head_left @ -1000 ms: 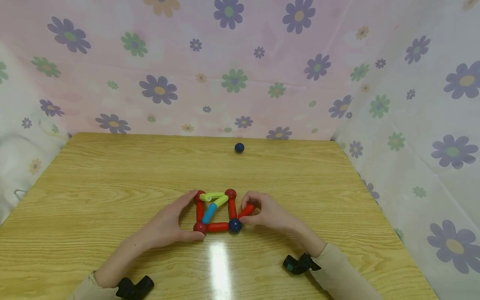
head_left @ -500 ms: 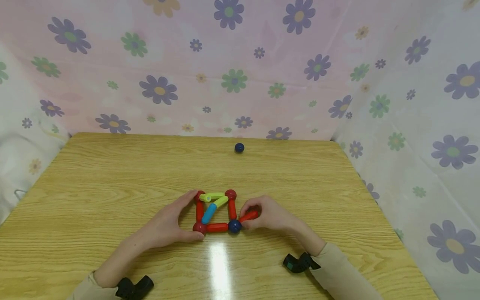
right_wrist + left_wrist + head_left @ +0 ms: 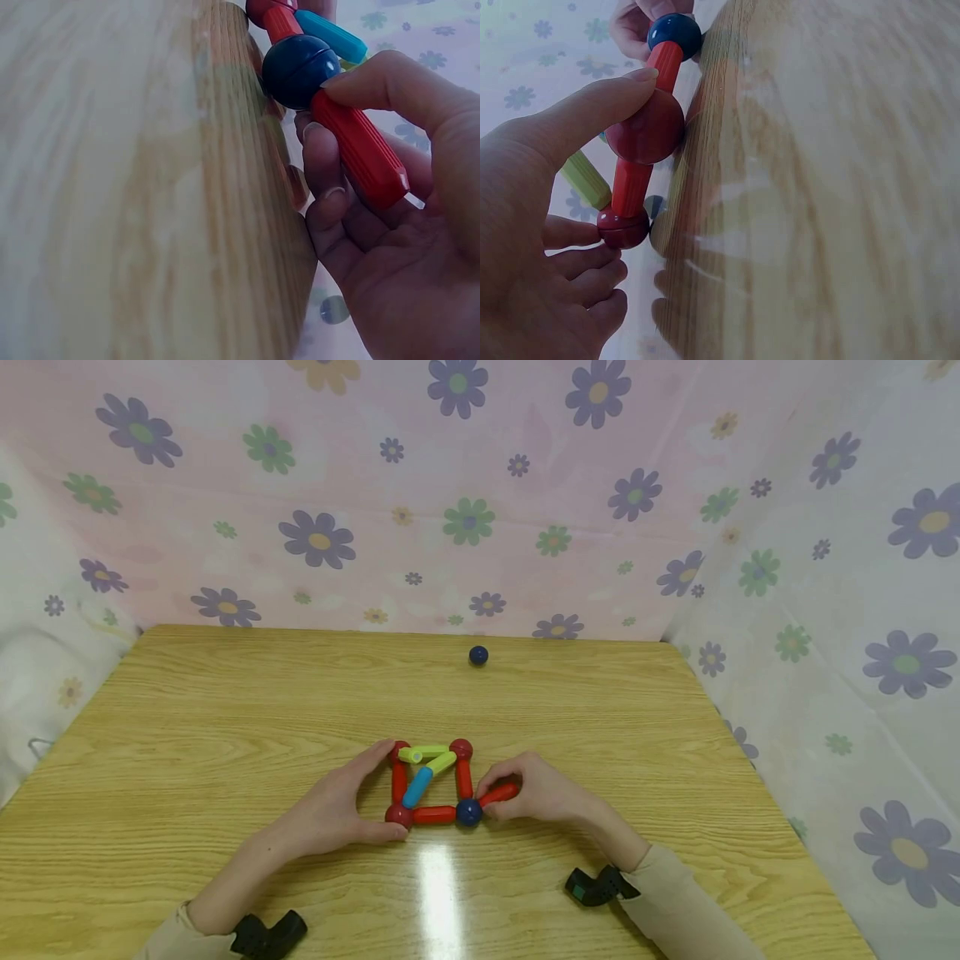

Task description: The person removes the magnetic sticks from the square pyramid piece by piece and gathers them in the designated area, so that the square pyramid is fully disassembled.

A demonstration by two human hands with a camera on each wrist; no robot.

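Note:
A small frame of magnetic rods and balls lies on the wooden table, with red rods [image 3: 435, 815] along three sides and yellow-green ones toward the back. A blue rod [image 3: 417, 787] slants across its inside. My left hand [image 3: 330, 810] spans its left side, thumb on the near red ball [image 3: 645, 131] and fingers at the far red ball [image 3: 622, 228]. At the near right corner sits a dark blue ball [image 3: 300, 72]. My right hand [image 3: 538, 789] pinches a loose-ended red rod [image 3: 361, 154] between thumb and fingers, its other end against that ball.
Another dark blue ball [image 3: 478, 656] stands alone near the back edge of the table [image 3: 262, 693]. Flowered cloth [image 3: 525, 502] hangs behind the table and along its sides. Black wrist cameras [image 3: 600, 887] are worn at both sleeves.
My right hand has swung the red rod slightly outward and lower, so it points more to the right from the blue ball. My left hand stays almost still.

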